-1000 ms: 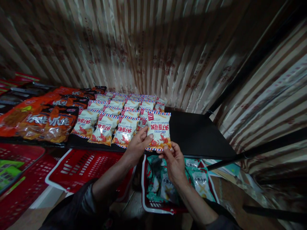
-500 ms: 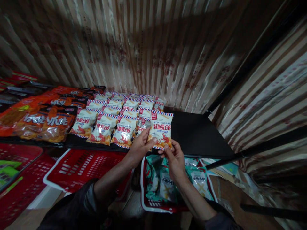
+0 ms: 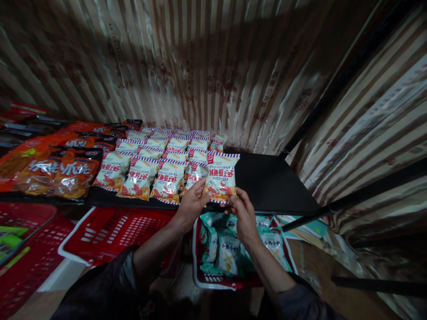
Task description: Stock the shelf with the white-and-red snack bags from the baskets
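Between my two hands is a white snack bag (image 3: 221, 174) with red lettering and striped edges, held upright at the front of the black shelf (image 3: 270, 182). My left hand (image 3: 191, 202) grips its lower left edge, thumb on the front. At the lower right corner, the fingers of my right hand (image 3: 243, 213) are closed on the bag. Rows of matching snack bags (image 3: 167, 180) stand on the shelf just left of it; one behind my left hand is partly hidden.
Orange snack packs (image 3: 75, 171) fill the shelf further left. Below stand a red basket (image 3: 116, 235) and, under my right arm, a white-rimmed basket (image 3: 196, 275) of green snack bags (image 3: 230, 253). Black frame bars (image 3: 353, 198) cross on the right; a striped curtain (image 3: 200, 66) hangs behind.
The view has shifted slightly, so the scene sits a little further left. Both hands still hold the same bag, which is in nearly the same place beside the rows.
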